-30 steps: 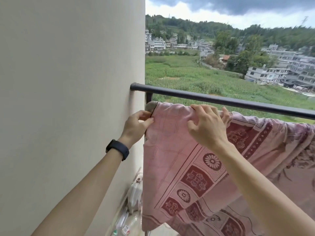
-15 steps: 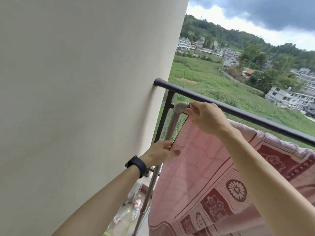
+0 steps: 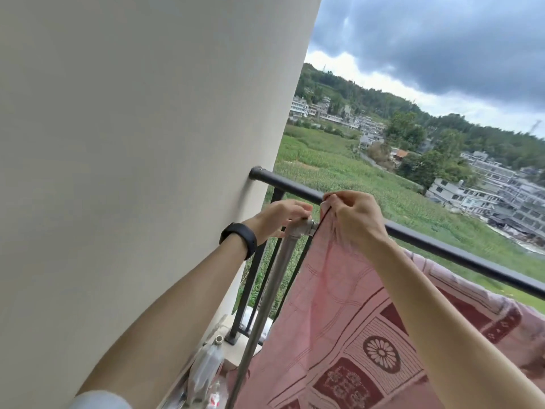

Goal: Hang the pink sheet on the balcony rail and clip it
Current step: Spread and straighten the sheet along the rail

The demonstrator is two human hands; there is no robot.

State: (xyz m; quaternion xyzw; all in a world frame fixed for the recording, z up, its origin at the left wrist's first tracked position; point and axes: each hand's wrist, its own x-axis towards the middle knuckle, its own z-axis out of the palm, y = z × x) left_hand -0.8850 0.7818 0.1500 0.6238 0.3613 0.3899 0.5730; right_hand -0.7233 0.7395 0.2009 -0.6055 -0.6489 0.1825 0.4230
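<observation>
Pinching pink sheet (image 3: 339, 290): right hand (image 3: 355, 218) (left hand (image 3: 275, 216) grips pipe (image 3: 283, 261)).

Left hand (image 3: 280, 215): fingers curled over the grey pipe (image 3: 283, 261) at its top bend.
Right hand (image 3: 354, 219): pinches the pink sheet (image 3: 339, 305) by its upper corner.
Balcony rail (image 3: 442, 246): just behind both hands.

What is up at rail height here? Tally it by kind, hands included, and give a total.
hands: 2 (left hand, right hand)
pink sheet: 1
black rail: 1
grey pipe: 1
wristband: 1
Total: 6
</observation>
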